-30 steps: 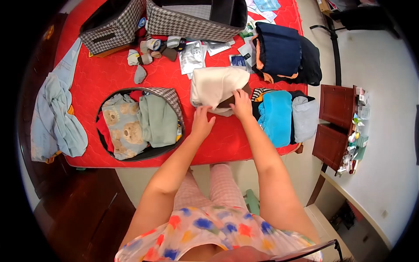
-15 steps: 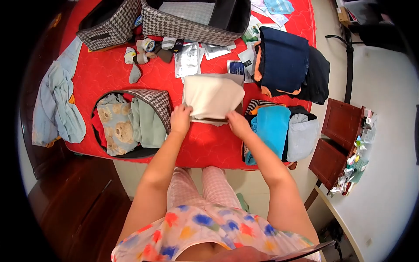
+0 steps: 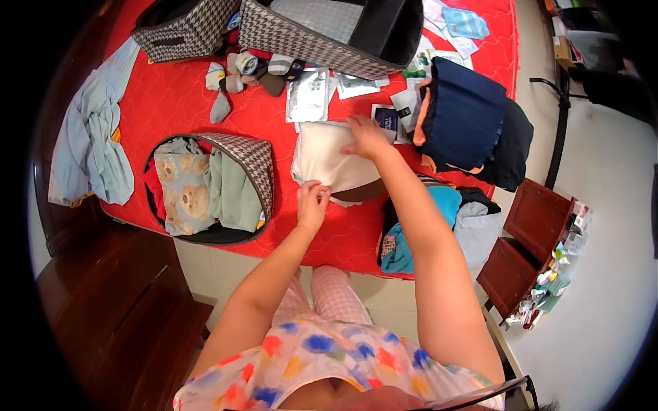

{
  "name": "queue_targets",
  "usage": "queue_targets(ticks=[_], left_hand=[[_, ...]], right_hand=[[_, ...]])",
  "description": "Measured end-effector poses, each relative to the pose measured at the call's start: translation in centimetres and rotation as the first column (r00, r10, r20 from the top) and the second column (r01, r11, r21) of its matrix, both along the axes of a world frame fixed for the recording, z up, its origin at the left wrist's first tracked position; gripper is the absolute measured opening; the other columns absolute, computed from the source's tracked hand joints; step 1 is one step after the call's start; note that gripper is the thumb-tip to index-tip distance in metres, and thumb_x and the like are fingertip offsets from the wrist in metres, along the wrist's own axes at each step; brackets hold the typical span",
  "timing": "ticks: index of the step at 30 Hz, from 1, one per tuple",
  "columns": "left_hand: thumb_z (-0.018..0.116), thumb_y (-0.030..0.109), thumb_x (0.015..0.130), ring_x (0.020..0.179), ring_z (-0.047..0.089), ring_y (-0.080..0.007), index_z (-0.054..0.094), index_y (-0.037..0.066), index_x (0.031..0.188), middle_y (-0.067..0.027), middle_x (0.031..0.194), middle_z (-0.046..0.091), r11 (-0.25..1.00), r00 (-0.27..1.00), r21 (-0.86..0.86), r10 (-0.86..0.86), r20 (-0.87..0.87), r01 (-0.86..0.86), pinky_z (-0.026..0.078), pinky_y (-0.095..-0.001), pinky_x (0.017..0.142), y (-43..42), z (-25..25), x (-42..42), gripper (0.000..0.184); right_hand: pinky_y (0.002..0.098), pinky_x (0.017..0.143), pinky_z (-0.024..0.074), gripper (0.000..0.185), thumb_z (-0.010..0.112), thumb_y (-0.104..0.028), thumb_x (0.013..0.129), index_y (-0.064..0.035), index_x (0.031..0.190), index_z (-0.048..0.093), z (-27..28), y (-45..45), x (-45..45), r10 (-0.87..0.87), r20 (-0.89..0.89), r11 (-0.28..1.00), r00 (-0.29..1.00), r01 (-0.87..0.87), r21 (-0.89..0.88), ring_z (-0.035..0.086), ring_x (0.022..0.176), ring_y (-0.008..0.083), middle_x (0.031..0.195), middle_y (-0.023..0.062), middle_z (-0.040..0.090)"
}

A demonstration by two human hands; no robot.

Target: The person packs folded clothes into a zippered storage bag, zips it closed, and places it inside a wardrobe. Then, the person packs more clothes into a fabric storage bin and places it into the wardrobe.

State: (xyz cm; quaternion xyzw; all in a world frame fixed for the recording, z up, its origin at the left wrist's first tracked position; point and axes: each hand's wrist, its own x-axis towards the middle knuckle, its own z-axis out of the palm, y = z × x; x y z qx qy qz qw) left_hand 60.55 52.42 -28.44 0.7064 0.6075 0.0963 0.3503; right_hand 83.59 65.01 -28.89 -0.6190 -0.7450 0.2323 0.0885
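A folded cream cloth (image 3: 325, 156) lies on the red bed cover, with a strip of brown cloth (image 3: 363, 192) showing under its near right edge. My left hand (image 3: 312, 204) is at the near edge of the cream cloth, its fingers bent together; whether they pinch the fabric is too small to tell. My right hand (image 3: 365, 139) rests on the far right part of the cloth with its fingers spread. To the left stands a houndstooth basket (image 3: 255, 164) holding a bear-print garment (image 3: 184, 192) and a green garment (image 3: 232, 192).
Dark blue folded clothes (image 3: 462, 113) and a turquoise garment (image 3: 442, 205) lie to the right. Socks (image 3: 243, 68), silver packets (image 3: 308, 94) and two houndstooth boxes (image 3: 315, 44) are at the back. Light blue clothes (image 3: 89, 140) hang at the left edge.
My right hand has moved from the near right corner up onto the far right part of the cream cloth. My left hand has shifted right along the near edge. The view has shifted slightly.
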Motion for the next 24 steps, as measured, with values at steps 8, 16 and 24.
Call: queue_targets(ticks=[8, 16, 24], left_hand=[[0.05, 0.051, 0.091, 0.113, 0.046, -0.0245, 0.033, 0.007, 0.135, -0.0079, 0.126, 0.049, 0.097, 0.242, -0.944, 0.97, 0.019, -0.316, 0.039, -0.039, 0.094, -1.6, -2.9, 1.0, 0.064], [0.058, 0.052, 0.085, 0.127, 0.041, -0.0277, 0.023, 0.006, 0.144, -0.0121, 0.142, 0.038, 0.341, 0.417, -0.795, 0.9, 0.124, -0.501, 0.038, -0.0411, 0.099, -0.4, -1.4, -0.8, 0.082], [0.068, 0.05, 0.077, 0.127, 0.042, -0.0265, 0.024, 0.008, 0.145, -0.0126, 0.141, 0.041, 0.364, 0.761, -0.923, 0.632, 0.146, -0.125, 0.035, -0.0399, 0.103, -0.1, 0.6, -4.0, 0.091]], right_hand=[[0.0412, 0.091, 0.0456, 0.092, 0.071, -0.057, 0.066, -0.002, 0.133, 0.038, 1.9, 2.0, -1.3, 0.003, 0.071, 0.811, 0.997, 0.039, -0.584, 0.057, 0.11, 0.0342, 0.121, 0.0213, 0.056], [0.0382, 0.089, 0.0464, 0.092, 0.069, -0.056, 0.07, 0.0037, 0.132, 0.038, -3.6, -11.3, -1.7, -0.574, -0.104, 0.591, 0.812, 0.324, -0.739, 0.059, 0.105, 0.0338, 0.116, 0.0231, 0.059], [0.0334, 0.094, 0.0414, 0.076, 0.071, -0.036, 0.08, -0.0012, 0.137, 0.035, -1.7, -21.4, -4.8, -0.946, -0.311, 0.324, 0.093, 0.221, -0.92, 0.052, 0.114, 0.0237, 0.129, 0.0144, 0.051]])
